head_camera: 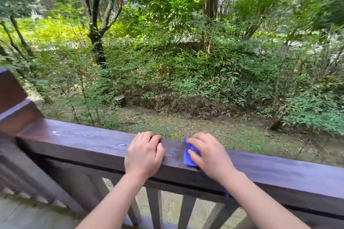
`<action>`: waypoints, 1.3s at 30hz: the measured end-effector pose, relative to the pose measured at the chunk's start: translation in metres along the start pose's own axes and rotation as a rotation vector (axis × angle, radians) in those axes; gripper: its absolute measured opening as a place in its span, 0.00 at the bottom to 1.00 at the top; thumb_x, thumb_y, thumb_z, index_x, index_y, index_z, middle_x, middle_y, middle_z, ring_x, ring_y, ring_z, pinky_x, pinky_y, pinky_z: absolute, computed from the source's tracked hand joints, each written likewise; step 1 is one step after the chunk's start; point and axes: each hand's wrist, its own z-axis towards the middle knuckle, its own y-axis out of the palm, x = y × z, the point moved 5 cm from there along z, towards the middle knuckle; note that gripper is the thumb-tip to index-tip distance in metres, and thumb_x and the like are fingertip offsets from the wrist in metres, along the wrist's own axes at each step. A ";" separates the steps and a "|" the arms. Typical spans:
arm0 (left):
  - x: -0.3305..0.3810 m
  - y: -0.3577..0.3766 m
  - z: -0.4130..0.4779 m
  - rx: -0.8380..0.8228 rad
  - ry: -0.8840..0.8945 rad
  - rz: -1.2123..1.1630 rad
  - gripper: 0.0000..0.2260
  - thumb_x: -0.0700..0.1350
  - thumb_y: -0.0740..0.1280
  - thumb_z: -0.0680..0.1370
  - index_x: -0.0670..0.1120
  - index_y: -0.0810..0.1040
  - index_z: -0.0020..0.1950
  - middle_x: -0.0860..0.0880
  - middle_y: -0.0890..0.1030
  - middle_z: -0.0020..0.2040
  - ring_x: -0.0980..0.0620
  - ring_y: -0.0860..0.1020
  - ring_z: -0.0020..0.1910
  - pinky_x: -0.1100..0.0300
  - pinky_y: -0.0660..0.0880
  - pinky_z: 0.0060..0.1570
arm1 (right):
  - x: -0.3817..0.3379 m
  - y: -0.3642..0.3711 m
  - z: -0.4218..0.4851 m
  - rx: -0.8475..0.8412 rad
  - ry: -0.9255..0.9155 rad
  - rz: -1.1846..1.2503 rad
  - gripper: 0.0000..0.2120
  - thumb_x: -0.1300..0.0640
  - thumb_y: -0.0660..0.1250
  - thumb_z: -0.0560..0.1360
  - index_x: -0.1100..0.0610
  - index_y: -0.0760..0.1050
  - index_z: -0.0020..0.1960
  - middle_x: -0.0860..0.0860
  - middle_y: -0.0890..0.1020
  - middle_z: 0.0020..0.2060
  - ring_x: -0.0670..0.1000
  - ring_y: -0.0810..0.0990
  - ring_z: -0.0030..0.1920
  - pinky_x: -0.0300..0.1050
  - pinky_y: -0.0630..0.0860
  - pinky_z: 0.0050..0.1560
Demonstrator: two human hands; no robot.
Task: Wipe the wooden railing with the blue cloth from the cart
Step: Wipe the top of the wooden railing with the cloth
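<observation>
Most of blue cloth [190, 155] hidden under right hand [209, 156], on railing [78, 144].

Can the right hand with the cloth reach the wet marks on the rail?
Probably not directly: the left hand rests on the rail between the right hand with its cloth and the wet marks.

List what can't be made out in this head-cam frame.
- Crumpled blue cloth: mostly covered by the right hand, so its size and fold are unknown.
- Dark wooden railing: its right end is cut off by the frame edge.
- Left hand: its palm is against the rail, so the contact is hidden.
- Cart: outside the head view.
- Frame edges: blurred, so the foliage detail is lost.
</observation>
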 end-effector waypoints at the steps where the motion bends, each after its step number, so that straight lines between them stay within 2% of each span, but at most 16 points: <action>1: 0.000 0.001 0.001 -0.005 -0.005 0.003 0.16 0.51 0.56 0.77 0.48 0.82 0.52 0.48 0.79 0.46 0.45 0.77 0.48 0.49 0.76 0.51 | 0.005 -0.001 0.003 0.032 0.083 -0.008 0.12 0.55 0.70 0.71 0.55 0.79 0.55 0.51 0.79 0.49 0.55 0.75 0.49 0.50 0.75 0.51; 3: 0.000 0.002 0.000 -0.011 -0.014 0.013 0.16 0.52 0.56 0.77 0.48 0.82 0.52 0.49 0.79 0.47 0.45 0.77 0.49 0.50 0.74 0.51 | -0.015 0.007 0.002 -0.010 0.047 0.020 0.13 0.53 0.67 0.73 0.55 0.78 0.56 0.51 0.78 0.50 0.54 0.75 0.50 0.51 0.74 0.53; 6: 0.003 0.001 0.001 0.000 -0.015 0.014 0.16 0.51 0.56 0.77 0.49 0.82 0.52 0.50 0.79 0.48 0.47 0.77 0.50 0.52 0.71 0.51 | -0.045 0.016 -0.007 -0.191 -0.256 0.082 0.15 0.52 0.65 0.74 0.55 0.76 0.59 0.51 0.78 0.55 0.54 0.74 0.54 0.46 0.71 0.58; 7: 0.003 0.000 0.001 0.001 -0.015 0.010 0.16 0.51 0.56 0.77 0.49 0.82 0.53 0.50 0.79 0.48 0.47 0.77 0.50 0.52 0.71 0.51 | -0.038 0.015 -0.001 -0.214 -0.285 0.077 0.15 0.52 0.65 0.75 0.54 0.75 0.60 0.51 0.77 0.56 0.53 0.74 0.55 0.45 0.71 0.59; 11: 0.002 -0.001 0.000 -0.013 -0.022 -0.018 0.17 0.52 0.55 0.79 0.50 0.82 0.54 0.51 0.79 0.48 0.48 0.76 0.51 0.51 0.73 0.55 | -0.011 0.010 0.018 -0.071 -0.057 0.042 0.14 0.53 0.68 0.72 0.54 0.78 0.57 0.50 0.78 0.53 0.54 0.75 0.52 0.51 0.74 0.55; 15: 0.003 0.000 0.001 -0.012 -0.018 -0.049 0.17 0.52 0.54 0.80 0.49 0.82 0.54 0.51 0.80 0.49 0.47 0.77 0.51 0.47 0.71 0.67 | -0.050 0.024 0.005 -0.177 -0.290 0.132 0.14 0.55 0.67 0.72 0.55 0.77 0.57 0.51 0.78 0.55 0.54 0.75 0.54 0.47 0.72 0.57; 17: 0.000 0.001 0.003 -0.034 -0.017 -0.079 0.19 0.53 0.53 0.81 0.49 0.82 0.54 0.51 0.80 0.49 0.48 0.77 0.53 0.46 0.66 0.72 | -0.038 0.023 0.015 -0.138 -0.246 0.126 0.15 0.55 0.68 0.72 0.55 0.77 0.58 0.51 0.79 0.56 0.54 0.76 0.54 0.46 0.73 0.57; 19: -0.002 0.002 0.002 -0.071 -0.018 -0.120 0.19 0.54 0.52 0.81 0.49 0.82 0.54 0.51 0.80 0.51 0.50 0.77 0.54 0.45 0.62 0.74 | -0.029 0.025 0.026 -0.054 -0.097 0.088 0.15 0.55 0.69 0.71 0.55 0.78 0.57 0.50 0.79 0.54 0.55 0.76 0.53 0.48 0.74 0.56; 21: -0.003 0.002 0.000 -0.097 -0.017 -0.164 0.19 0.54 0.52 0.80 0.49 0.82 0.54 0.51 0.80 0.51 0.50 0.78 0.55 0.45 0.62 0.74 | -0.045 0.034 0.028 -0.053 -0.050 0.081 0.14 0.56 0.68 0.70 0.55 0.78 0.55 0.50 0.79 0.52 0.55 0.76 0.52 0.49 0.74 0.56; 23: -0.006 -0.001 0.001 -0.099 -0.003 -0.239 0.19 0.52 0.53 0.80 0.48 0.82 0.55 0.50 0.81 0.52 0.49 0.77 0.55 0.44 0.64 0.73 | -0.065 0.045 0.026 -0.110 -0.144 0.091 0.14 0.57 0.68 0.69 0.55 0.77 0.54 0.50 0.79 0.53 0.54 0.75 0.51 0.47 0.72 0.56; 26: -0.017 -0.013 0.003 -0.052 0.054 -0.310 0.15 0.49 0.57 0.80 0.45 0.80 0.56 0.49 0.80 0.53 0.49 0.76 0.54 0.45 0.69 0.68 | -0.054 0.045 0.040 -0.096 -0.133 0.039 0.15 0.55 0.68 0.70 0.54 0.77 0.57 0.48 0.79 0.54 0.53 0.75 0.53 0.44 0.72 0.56; 29: -0.051 -0.030 0.001 0.048 0.105 -0.251 0.14 0.48 0.59 0.79 0.44 0.81 0.57 0.48 0.81 0.54 0.48 0.77 0.54 0.47 0.68 0.69 | -0.058 0.049 0.050 -0.027 -0.006 -0.011 0.15 0.54 0.68 0.71 0.54 0.79 0.57 0.49 0.80 0.52 0.54 0.76 0.52 0.47 0.74 0.55; 31: -0.087 -0.038 0.005 0.100 0.112 -0.163 0.15 0.48 0.60 0.78 0.44 0.82 0.57 0.47 0.81 0.55 0.47 0.78 0.55 0.47 0.66 0.70 | -0.088 0.061 0.047 -0.066 -0.115 0.018 0.14 0.54 0.67 0.71 0.56 0.78 0.56 0.50 0.80 0.52 0.54 0.77 0.52 0.47 0.74 0.55; 34: -0.130 -0.036 0.015 0.022 0.108 -0.052 0.17 0.50 0.59 0.78 0.44 0.82 0.58 0.46 0.81 0.57 0.45 0.78 0.58 0.47 0.64 0.71 | -0.098 0.070 0.050 -0.103 -0.236 0.050 0.15 0.55 0.68 0.71 0.56 0.78 0.57 0.50 0.80 0.54 0.53 0.76 0.52 0.42 0.71 0.57; 37: -0.135 -0.029 0.018 -0.089 0.152 -0.013 0.17 0.51 0.57 0.79 0.47 0.81 0.58 0.47 0.81 0.58 0.45 0.78 0.58 0.48 0.71 0.68 | -0.084 0.071 0.065 -0.008 -0.037 0.044 0.15 0.55 0.70 0.71 0.55 0.78 0.57 0.50 0.80 0.52 0.54 0.77 0.52 0.44 0.73 0.55; 39: -0.134 -0.028 0.017 -0.121 0.138 -0.026 0.18 0.52 0.57 0.78 0.47 0.81 0.58 0.48 0.82 0.56 0.44 0.80 0.55 0.49 0.76 0.61 | -0.103 0.079 0.068 -0.023 -0.041 0.047 0.15 0.54 0.69 0.71 0.55 0.78 0.57 0.50 0.80 0.52 0.54 0.77 0.53 0.46 0.74 0.56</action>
